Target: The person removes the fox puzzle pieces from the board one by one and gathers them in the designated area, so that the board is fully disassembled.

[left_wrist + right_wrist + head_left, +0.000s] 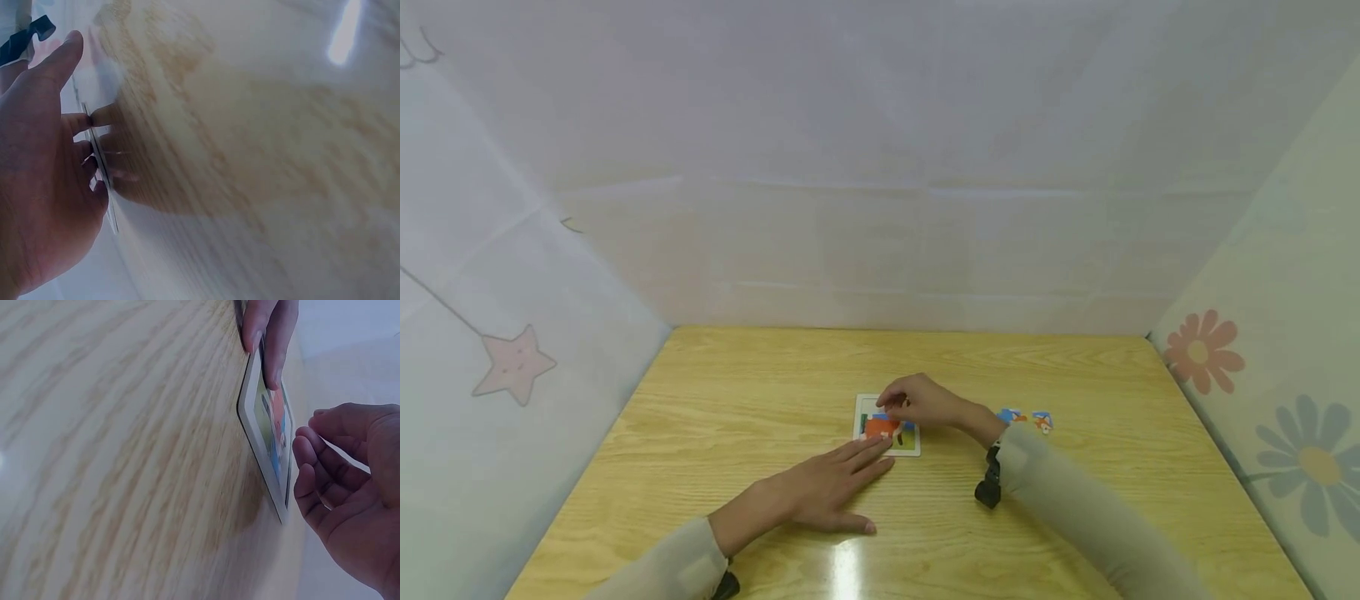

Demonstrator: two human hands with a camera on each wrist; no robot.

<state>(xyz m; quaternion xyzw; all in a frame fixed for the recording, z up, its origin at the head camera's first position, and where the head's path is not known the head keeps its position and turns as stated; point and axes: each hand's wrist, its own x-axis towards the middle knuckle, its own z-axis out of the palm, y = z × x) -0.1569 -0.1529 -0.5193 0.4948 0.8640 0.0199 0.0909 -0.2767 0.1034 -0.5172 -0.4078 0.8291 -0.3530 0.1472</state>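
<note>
A small picture puzzle board [913, 451] with a white border lies on the wooden table, its picture red, blue and green. My left hand [831, 487] rests with straight fingers on the board's near-left part, thumb spread out on the table side. In the right wrist view, two left fingers [275, 356] touch the board's face and edge. My right hand [928, 402] hovers just over the board's upper right part, fingers loosely bent. In the right wrist view no piece shows in the right hand [350, 481], which stands apart from the board [250, 403].
Two loose puzzle pieces, a blue-and-orange piece [1011, 414] and another piece [1042, 421], lie on the table [737, 392] right of the board, beyond my right wrist. Pale cloth walls [880, 250] close in the back and both sides.
</note>
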